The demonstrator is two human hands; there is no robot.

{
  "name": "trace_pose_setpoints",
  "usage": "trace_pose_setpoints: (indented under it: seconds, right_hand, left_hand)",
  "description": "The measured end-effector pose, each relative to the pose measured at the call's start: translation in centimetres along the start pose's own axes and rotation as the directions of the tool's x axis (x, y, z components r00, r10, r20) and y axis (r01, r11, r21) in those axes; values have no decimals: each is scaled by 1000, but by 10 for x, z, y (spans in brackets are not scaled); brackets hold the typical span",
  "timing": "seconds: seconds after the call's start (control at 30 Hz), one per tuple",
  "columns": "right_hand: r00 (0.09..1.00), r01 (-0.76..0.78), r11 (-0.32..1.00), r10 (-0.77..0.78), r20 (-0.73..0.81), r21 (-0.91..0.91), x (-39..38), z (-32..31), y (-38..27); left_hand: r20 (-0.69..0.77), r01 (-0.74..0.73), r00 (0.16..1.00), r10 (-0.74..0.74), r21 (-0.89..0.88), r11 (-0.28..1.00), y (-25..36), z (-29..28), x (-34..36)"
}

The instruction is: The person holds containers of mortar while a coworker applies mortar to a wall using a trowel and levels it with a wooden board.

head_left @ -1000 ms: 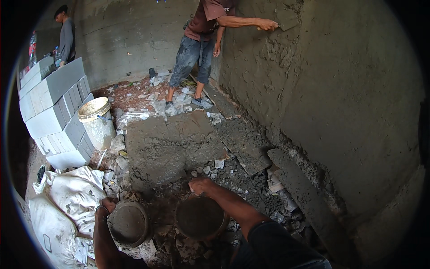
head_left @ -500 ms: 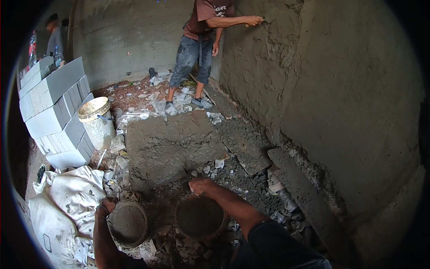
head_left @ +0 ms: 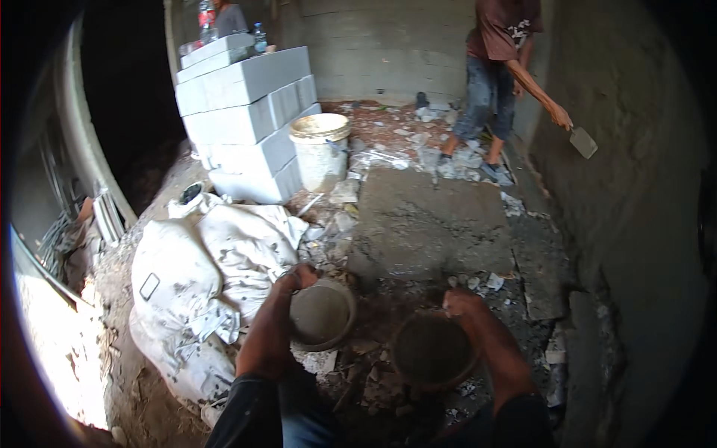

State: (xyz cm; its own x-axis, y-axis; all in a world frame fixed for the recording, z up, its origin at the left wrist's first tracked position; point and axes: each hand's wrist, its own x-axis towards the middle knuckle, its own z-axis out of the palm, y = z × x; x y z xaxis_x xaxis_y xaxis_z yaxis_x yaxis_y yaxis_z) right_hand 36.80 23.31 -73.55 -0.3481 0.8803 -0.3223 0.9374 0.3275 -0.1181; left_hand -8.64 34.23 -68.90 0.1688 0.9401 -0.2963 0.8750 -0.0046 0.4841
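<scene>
Since a second ago: view swung left and tipped up, stack of pale blocks [head_left: 246,112] now nearer the middle, co-worker [head_left: 500,75] turned from the wall, arm lowered with a trowel [head_left: 582,142] held out low. Own grip unchanged through all of it, so probably a look around rather than any progress with the pans.

Left hand [head_left: 297,278] closed over the far rim of a shallow round pan [head_left: 323,313], grey and smeared inside. Right hand [head_left: 459,302] clamped on the rim of a second pan [head_left: 433,351], darker, rust-brown, bowl-shaped. Both pans low on the rubble-strewn floor [head_left: 373,373], just beside each other, directly ahead of the knees.

Beyond them, a flat grey mound of wet mortar [head_left: 433,216], coarse and matte. To the left, crumpled white sacks [head_left: 209,254], dusty and creased. A white plastic bucket [head_left: 321,149], crusted at the rim, against the blocks. Rough plastered wall [head_left: 635,187] on the right.
</scene>
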Motion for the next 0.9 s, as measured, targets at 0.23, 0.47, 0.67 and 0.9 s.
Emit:
trace_pose_setpoints:
  seconds: [0.23, 0.47, 0.67, 0.9]
  right_hand:
    - [988, 55, 994, -42, -146, 90, 34, 14, -1]
    - [994, 72, 987, -58, -97, 147, 43, 31, 29]
    - [996, 28, 986, -13, -91, 162, 33, 39, 41]
    - [988, -149, 978, 152, -10, 146, -13, -2, 4]
  left_hand:
    - [-77, -219, 970, 229, 125, 968, -105, 17, 61]
    - [-23, -351, 923, 384, 362, 864, -68, 8, 38]
    - [48, -416, 901, 430, 371, 830, -45, 8, 36]
    - [110, -377, 925, 364, 387, 841, 6, -2, 3]
